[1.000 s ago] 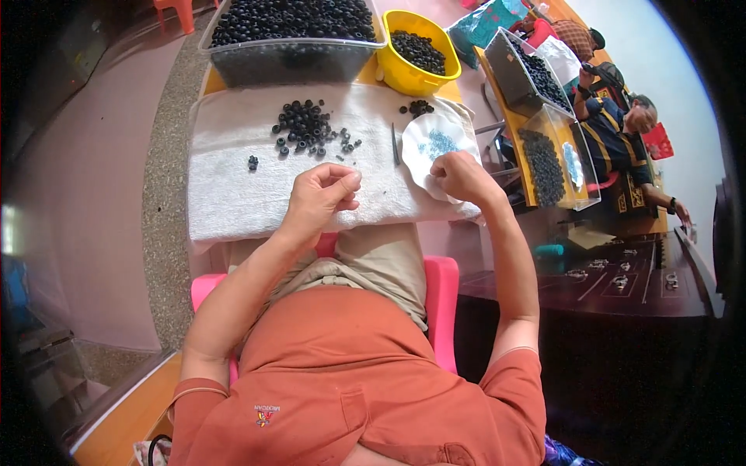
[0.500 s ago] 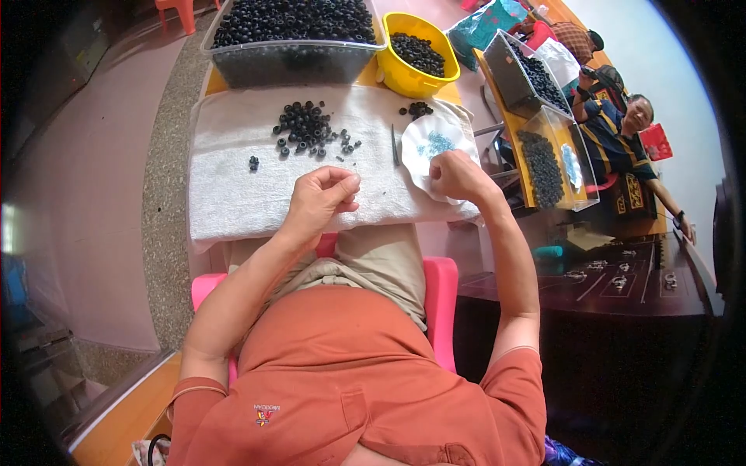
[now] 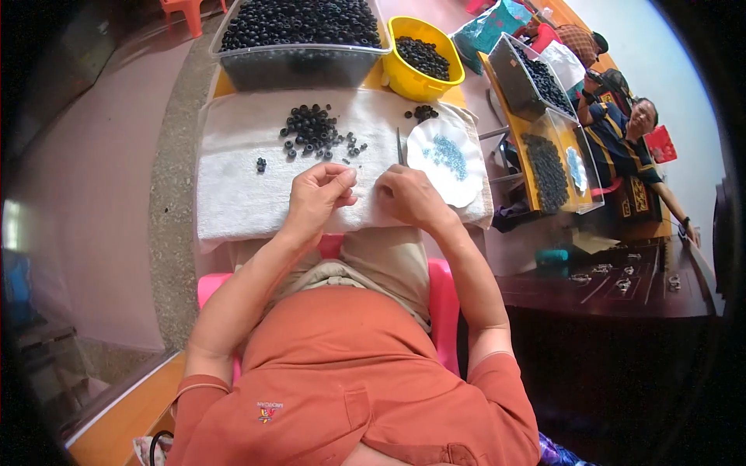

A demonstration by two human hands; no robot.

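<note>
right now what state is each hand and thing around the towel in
Left hand, thumb and forefinger pinched
Right hand, fingers curled, fingertips hidden
White dish, uncovered, holding blue bits
Loose black beads, scattered heap
Thin dark tool, lying flat
White towel, spread out
Clear bin, uncovered, filled with black beads
Yellow basin, uncovered, part full

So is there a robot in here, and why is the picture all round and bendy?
No robot, just a person's bare hands. The camera sits on their head, looking down through a very wide lens that bends straight edges. That's why you see their orange shirt too. A white cloth covers the table. On it are black bead-like pieces and a white plate with little blue bits. The left hand pinches thumb and finger together; the right hand is beside the plate. Anything they hold is too small or hidden to tell.
</note>
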